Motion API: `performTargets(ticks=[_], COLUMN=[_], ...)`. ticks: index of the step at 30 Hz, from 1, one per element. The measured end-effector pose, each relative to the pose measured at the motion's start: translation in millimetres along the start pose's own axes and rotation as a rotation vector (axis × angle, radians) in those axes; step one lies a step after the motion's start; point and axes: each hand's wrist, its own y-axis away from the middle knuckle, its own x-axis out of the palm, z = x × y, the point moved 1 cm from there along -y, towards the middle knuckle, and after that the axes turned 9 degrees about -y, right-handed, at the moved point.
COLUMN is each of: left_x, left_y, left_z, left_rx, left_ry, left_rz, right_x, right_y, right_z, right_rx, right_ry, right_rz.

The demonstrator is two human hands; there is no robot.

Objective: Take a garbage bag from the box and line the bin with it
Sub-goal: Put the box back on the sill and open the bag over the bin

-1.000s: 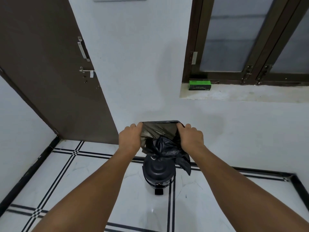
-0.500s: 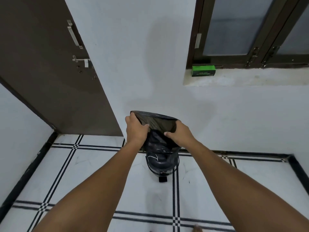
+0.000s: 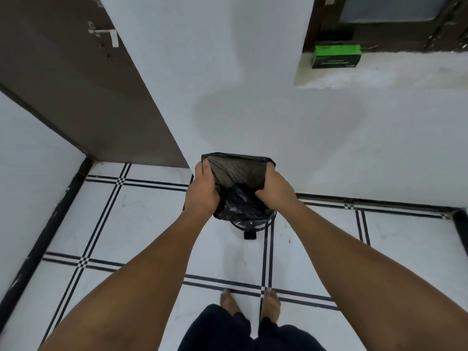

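Observation:
A black garbage bag (image 3: pixel 238 173) is held open by its mouth between both hands, directly above a small black pedal bin (image 3: pixel 253 225) on the floor. My left hand (image 3: pixel 202 191) grips the bag's left edge and my right hand (image 3: pixel 274 190) grips its right edge. The crumpled lower part of the bag hangs down onto the bin's top and hides most of the bin; only the front rim and pedal show. The green box of bags (image 3: pixel 336 56) sits on the window ledge at upper right.
A brown door (image 3: pixel 76 84) stands at the left, a white wall behind the bin. The floor is white tile with dark lines. My bare feet (image 3: pixel 250 304) stand just in front of the bin. A dark-framed window is above the ledge.
The camera has tilted down, bringing my feet into view. Both hands have lowered the open bag closer onto the bin, and its hanging part now covers the bin's top.

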Motion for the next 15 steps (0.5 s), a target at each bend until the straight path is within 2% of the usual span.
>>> performTargets(ticks=[9, 15], left_x=[32, 50], left_y=[-44, -52], left_z=[25, 39], left_rx=[0.026, 0.074], left_ry=[0.074, 0.014], left_rz=[0.08, 0.16], right_x=[33, 47], right_y=[-37, -47], right_z=[-2, -9], right_rx=[0.076, 0.147], right_ry=[-0.052, -0.079], right_rz=[0.003, -0.008])
